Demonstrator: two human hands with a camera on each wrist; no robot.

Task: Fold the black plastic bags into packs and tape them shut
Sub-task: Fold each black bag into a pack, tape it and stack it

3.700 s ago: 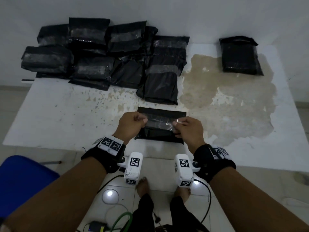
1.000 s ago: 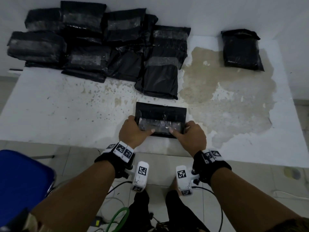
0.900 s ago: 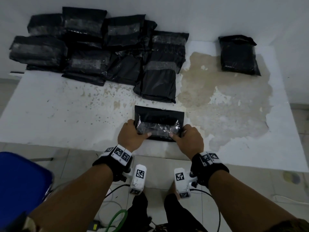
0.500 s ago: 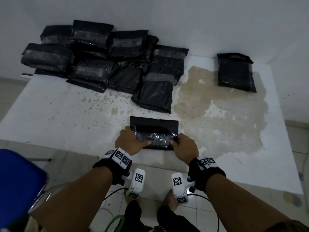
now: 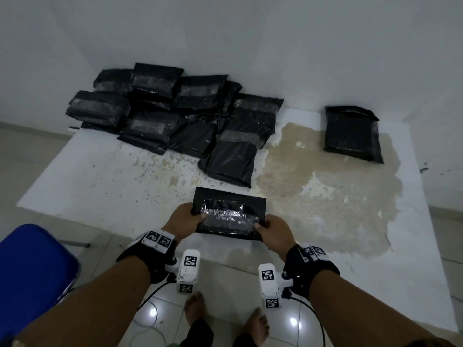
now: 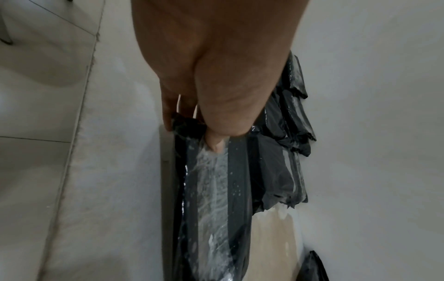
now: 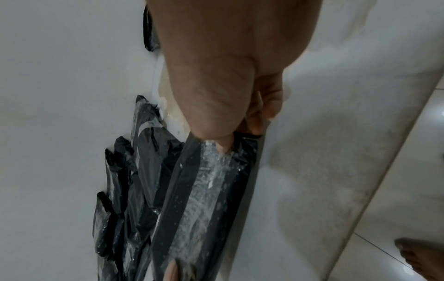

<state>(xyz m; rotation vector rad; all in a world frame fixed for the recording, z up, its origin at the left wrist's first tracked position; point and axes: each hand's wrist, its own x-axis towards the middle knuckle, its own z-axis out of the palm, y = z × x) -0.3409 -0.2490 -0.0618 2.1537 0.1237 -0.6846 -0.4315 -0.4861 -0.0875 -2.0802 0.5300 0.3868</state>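
Note:
A folded black plastic pack (image 5: pixel 229 212) with a strip of clear tape (image 5: pixel 228 216) across its top is at the table's near edge. My left hand (image 5: pixel 186 220) grips its left end, thumb on the tape and fingers underneath. My right hand (image 5: pixel 273 231) grips the right end the same way. The left wrist view shows my left thumb (image 6: pixel 215 144) pressing on the crinkled tape (image 6: pixel 211 182). In the right wrist view my right thumb (image 7: pixel 224 146) sits on the tape (image 7: pixel 204 190), with the pack (image 7: pixel 197 209) tilted up off the table.
A pile of several taped black packs (image 5: pixel 175 116) lies at the back left of the white table (image 5: pixel 100 191), against the wall. One more black pack (image 5: pixel 350 134) lies alone at the back right. A brown stain (image 5: pixel 325 196) covers the right half. A blue chair (image 5: pixel 30 271) stands at lower left.
My thumbs slid outward along the tape from the middle to the pack's ends. Both hands now grip the ends and the pack has tilted up off the table. The head view has tipped upward.

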